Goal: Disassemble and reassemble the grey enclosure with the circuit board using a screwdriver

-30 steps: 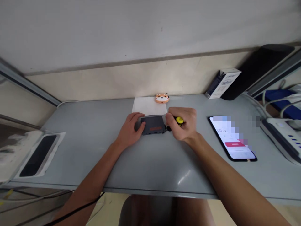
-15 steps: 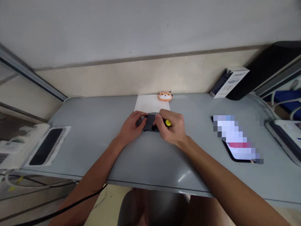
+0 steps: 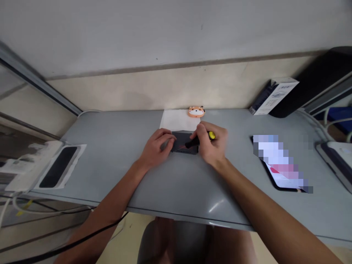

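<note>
In the middle of the desk lies a flat dark grey rectangular device (image 3: 183, 138), with a row of small holes along its near edge. My left hand (image 3: 156, 148) pinches its left end, thumb on the near side and fingers on the far side. My right hand (image 3: 214, 145) is closed like a pen grip around a black tool with a yellow end (image 3: 212, 135), which looks like a screwdriver. Its thin tip points left and down over the device's surface; whether it touches is too blurred to tell.
A white paper sheet (image 3: 176, 119) lies behind the device, an orange animal-faced case (image 3: 196, 112) on its corner. To the right are a lit phone (image 3: 277, 176) and a white box (image 3: 272, 97). A dark phone-shaped panel (image 3: 58, 168) lies left, near cables and a power strip.
My right hand has drawn back to the right with the tool, uncovering more of the device. My left hand stays at the device's left end. The view has shifted slightly.
</note>
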`<move>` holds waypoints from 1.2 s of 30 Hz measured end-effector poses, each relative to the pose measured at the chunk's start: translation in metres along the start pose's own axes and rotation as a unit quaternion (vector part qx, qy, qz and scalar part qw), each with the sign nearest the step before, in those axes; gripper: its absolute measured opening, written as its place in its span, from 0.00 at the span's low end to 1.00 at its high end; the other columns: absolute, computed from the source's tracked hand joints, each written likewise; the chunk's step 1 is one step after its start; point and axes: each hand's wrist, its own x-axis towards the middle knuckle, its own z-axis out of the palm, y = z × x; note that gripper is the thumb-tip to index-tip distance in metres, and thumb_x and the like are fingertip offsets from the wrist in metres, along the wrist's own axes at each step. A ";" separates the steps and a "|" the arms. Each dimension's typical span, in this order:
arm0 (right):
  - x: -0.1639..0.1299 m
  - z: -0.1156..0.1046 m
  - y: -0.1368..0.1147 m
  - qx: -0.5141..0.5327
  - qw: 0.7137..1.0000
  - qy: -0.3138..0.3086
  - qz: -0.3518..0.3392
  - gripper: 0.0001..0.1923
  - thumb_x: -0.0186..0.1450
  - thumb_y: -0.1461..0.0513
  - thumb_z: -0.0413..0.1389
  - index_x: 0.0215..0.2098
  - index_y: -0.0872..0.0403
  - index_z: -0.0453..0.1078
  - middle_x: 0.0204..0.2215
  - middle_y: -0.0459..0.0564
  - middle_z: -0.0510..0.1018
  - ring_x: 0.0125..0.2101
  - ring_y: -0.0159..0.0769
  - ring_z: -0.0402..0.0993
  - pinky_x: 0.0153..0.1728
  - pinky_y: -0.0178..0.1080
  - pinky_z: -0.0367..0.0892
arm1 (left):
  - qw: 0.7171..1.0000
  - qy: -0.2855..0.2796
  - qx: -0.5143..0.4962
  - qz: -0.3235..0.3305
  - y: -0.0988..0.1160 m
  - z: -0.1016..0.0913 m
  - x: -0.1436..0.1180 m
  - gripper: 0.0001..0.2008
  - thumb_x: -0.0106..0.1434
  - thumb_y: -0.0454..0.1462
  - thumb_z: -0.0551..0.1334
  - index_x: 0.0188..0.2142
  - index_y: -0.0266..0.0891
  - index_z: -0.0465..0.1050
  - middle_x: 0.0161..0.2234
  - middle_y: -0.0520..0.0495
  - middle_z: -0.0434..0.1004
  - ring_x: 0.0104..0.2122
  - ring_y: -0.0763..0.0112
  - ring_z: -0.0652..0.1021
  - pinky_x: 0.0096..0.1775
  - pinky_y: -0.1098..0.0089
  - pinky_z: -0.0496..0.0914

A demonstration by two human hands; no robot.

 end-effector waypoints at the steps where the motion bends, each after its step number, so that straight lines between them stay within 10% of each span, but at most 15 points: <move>1: 0.002 -0.001 0.001 0.011 0.999 0.022 0.020 0.22 0.68 0.60 0.53 0.16 0.51 0.68 0.15 0.44 0.70 0.19 0.30 0.63 0.24 0.37 0.58 | 1.000 -0.003 0.002 0.013 0.002 -0.002 0.000 0.11 0.75 0.38 0.56 0.43 0.42 0.78 0.44 0.43 0.80 0.46 0.65 0.80 0.51 0.61 0.77; 13: 0.020 -0.007 0.031 0.074 0.962 0.162 0.205 0.20 0.65 0.54 0.55 0.17 0.51 0.70 0.17 0.43 0.64 0.20 0.30 0.59 0.21 0.35 0.55 | 0.999 -0.016 0.008 0.041 -0.004 -0.007 -0.001 0.13 0.78 0.41 0.57 0.42 0.43 0.80 0.40 0.47 0.82 0.40 0.67 0.80 0.47 0.64 0.76; 26: 0.027 -0.012 0.046 0.078 0.923 0.215 0.309 0.19 0.57 0.47 0.55 0.19 0.52 0.68 0.19 0.44 0.66 0.22 0.30 0.60 0.20 0.34 0.54 | 0.984 -0.133 0.099 -0.062 -0.056 0.006 0.064 0.11 0.74 0.40 0.60 0.44 0.42 0.83 0.44 0.44 0.81 0.47 0.59 0.78 0.53 0.59 0.73; 36: 0.030 -0.017 0.049 0.066 0.924 0.228 0.300 0.19 0.57 0.47 0.55 0.20 0.52 0.69 0.19 0.45 0.68 0.23 0.32 0.62 0.20 0.34 0.56 | 0.984 -0.108 0.004 -0.142 -0.013 -0.003 0.028 0.14 0.74 0.43 0.57 0.49 0.41 0.79 0.43 0.45 0.79 0.43 0.61 0.79 0.51 0.60 0.74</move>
